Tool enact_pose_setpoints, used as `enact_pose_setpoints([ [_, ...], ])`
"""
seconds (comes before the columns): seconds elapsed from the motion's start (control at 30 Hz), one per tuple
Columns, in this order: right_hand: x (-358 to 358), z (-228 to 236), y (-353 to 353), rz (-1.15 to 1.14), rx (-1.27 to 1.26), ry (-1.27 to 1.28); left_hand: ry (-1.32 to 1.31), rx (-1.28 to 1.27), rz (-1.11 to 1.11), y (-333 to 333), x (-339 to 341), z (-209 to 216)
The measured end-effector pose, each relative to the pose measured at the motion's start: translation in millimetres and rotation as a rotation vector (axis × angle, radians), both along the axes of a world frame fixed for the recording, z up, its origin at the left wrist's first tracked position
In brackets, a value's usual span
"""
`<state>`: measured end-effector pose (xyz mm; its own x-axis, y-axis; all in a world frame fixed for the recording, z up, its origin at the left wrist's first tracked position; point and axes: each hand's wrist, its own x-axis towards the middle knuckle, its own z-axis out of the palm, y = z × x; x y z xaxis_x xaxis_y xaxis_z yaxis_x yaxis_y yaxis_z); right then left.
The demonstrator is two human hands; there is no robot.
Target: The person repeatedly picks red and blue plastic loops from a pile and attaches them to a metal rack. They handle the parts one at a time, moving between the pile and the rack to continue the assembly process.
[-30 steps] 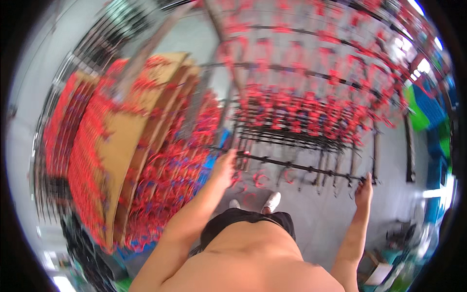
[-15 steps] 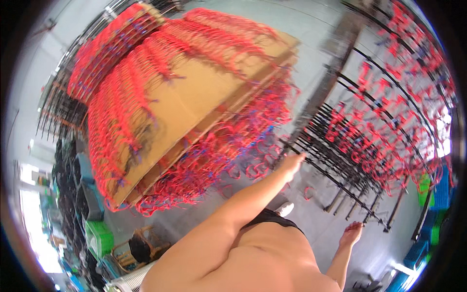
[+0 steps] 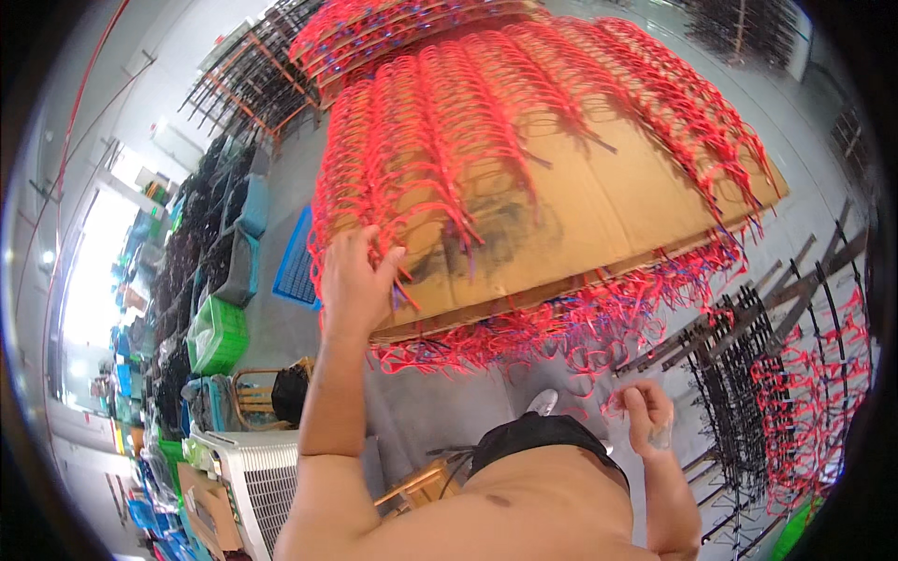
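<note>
Rows of thin red curved strips with blue-purple ends (image 3: 486,93) lie overlapping on a brown cardboard sheet (image 3: 608,206). My left hand (image 3: 354,285) is at the sheet's near left corner, beside the strips there. Its thumb stands apart from the fingers, and it is open; the fingertips are partly hidden among the strips. Beneath the sheet's near edge, a dense tangle of similar red strips (image 3: 561,323) hangs out. My right hand (image 3: 647,416) is low on the right with its fingers curled closed; whether anything is inside them is hidden. A red strip shows close by it.
A black rack (image 3: 730,374) carrying red strips stands at right. Along the left are crates of dark items (image 3: 210,215), a green crate (image 3: 220,332), a blue basket (image 3: 297,262), a wooden chair (image 3: 253,397) and a white slatted unit (image 3: 267,486).
My view has swung. My left hand has gone from beside the black rack to the near left corner of the cardboard. My right hand has risen and its fingers have curled in.
</note>
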<state>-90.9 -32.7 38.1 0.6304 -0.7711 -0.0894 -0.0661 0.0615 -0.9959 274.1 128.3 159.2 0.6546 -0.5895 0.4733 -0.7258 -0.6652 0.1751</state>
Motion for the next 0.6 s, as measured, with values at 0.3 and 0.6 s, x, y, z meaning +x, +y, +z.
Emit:
enact_pose_setpoints([
  [0.3,211,79,3,0.463,-0.774,-0.308,0.216,0.047,0.191,108,29,7],
  [0.6,359,82,32,0.418,-0.776,0.105,0.453,-0.383,0.210,144,23,-50],
])
